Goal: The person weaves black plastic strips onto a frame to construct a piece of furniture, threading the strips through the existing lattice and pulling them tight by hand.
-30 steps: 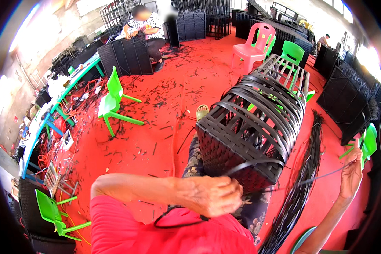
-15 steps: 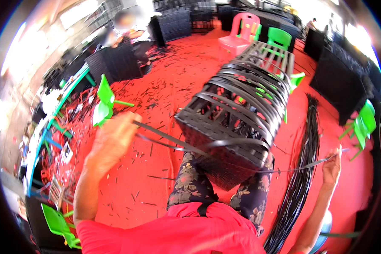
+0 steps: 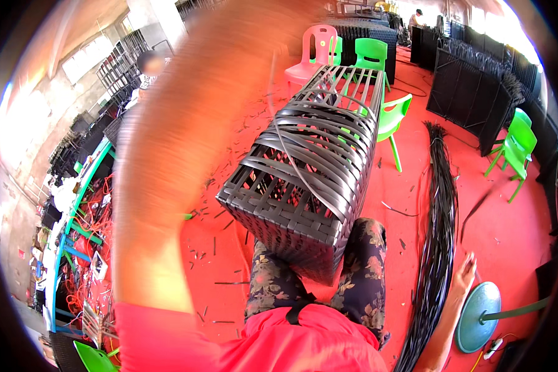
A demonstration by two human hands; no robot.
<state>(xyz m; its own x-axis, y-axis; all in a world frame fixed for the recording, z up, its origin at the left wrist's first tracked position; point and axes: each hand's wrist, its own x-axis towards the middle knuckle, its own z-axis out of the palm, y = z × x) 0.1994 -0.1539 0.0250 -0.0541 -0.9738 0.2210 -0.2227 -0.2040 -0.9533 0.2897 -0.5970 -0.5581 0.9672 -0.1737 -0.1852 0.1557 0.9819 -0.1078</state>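
Observation:
Across my thighs rests a long box-shaped frame of slats, its near end woven from flat black strips. Loose strips wrap its middle. My left arm, blurred by motion, reaches up across the view, its hand beyond the top edge. A thin strip runs from near that arm down onto the weave. On the right, low beside a long bundle of black strips, my right hand is raised with fingers stretched. Just above it a blurred dark strip hangs in the air.
Green chairs and a pink chair stand beyond the frame, another green chair at right. A round blue-green stand base lies near my right arm. Dark woven panels line the right; offcuts litter the red floor.
My left arm has swung up and across to the right. My right hand has dropped lower, with the strip no longer stretched to it. The frame appears further left in view.

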